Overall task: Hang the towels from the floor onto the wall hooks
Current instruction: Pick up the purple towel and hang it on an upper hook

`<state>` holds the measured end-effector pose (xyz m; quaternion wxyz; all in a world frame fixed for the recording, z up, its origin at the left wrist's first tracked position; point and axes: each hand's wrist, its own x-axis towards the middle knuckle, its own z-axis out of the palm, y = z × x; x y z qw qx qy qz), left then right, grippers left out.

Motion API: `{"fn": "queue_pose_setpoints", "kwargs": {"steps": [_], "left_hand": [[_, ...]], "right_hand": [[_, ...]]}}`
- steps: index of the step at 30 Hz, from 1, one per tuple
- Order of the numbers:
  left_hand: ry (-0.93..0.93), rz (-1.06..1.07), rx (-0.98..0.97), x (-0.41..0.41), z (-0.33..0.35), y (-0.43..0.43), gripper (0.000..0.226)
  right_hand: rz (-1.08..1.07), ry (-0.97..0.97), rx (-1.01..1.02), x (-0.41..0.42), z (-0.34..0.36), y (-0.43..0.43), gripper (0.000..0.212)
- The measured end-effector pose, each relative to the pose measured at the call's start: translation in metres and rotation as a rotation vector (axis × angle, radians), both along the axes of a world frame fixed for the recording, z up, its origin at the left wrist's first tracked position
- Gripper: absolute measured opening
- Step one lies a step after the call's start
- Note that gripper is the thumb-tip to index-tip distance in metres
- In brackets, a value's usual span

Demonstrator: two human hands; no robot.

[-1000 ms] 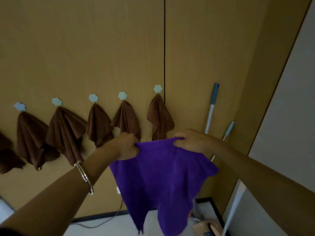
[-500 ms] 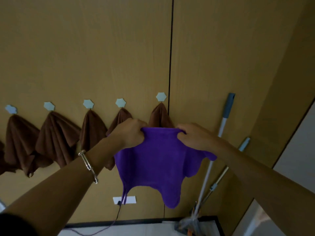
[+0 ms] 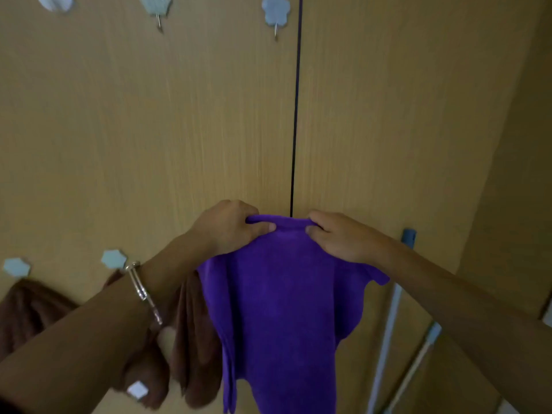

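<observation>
Lifted higher vs 0.5 s ago, purple towel (image 3: 280, 294) hung in front of the wall (image 3: 179, 130), top edge bunched btwn both hands. Left hand (image 3: 230, 228) & right hand (image 3: 343, 237) each pinched that edge, fingers curled. Brown towels (image 3: 194, 339) hung behind its lower left; flower hook (image 3: 275, 10) well above.

Wood-grain panelling (image 3: 179, 130) with two poles leaned at the right

The panelling is divided by a thin dark vertical seam (image 3: 295, 115), and a darker side panel (image 3: 507, 144) is met at a corner on the right. A pale pole with a blue-grey cap (image 3: 388, 324) is stood against the wall near that corner, and a thinner pole (image 3: 418, 363) with a light blue section is tilted just beside it. A small white plate (image 3: 137, 389) is seen low on the wall at the left. A metal bangle (image 3: 143, 294) is seen above it.
</observation>
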<state>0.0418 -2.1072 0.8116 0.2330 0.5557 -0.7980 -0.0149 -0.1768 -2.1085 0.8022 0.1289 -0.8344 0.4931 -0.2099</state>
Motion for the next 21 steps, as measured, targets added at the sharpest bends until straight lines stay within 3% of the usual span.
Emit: {"fn": "queue_pose_setpoints", "kwargs": {"steps": [6, 16, 21], "left_hand": [[-0.135, 0.009, -0.263, 0.02, 0.064, -0.042, 0.044], [-0.182, 0.163, -0.591, 0.019, 0.145, -0.085, 0.047], [-0.192, 0.243, -0.692, 0.021, 0.168, -0.097, 0.048]], "right_hand": [[0.022, -0.002, -0.202, 0.013, 0.056, -0.039, 0.028], [0.0, -0.07, -0.493, 0.02, 0.135, -0.091, 0.027], [0.048, -0.082, -0.544, 0.021, 0.168, -0.115, 0.021]]}}
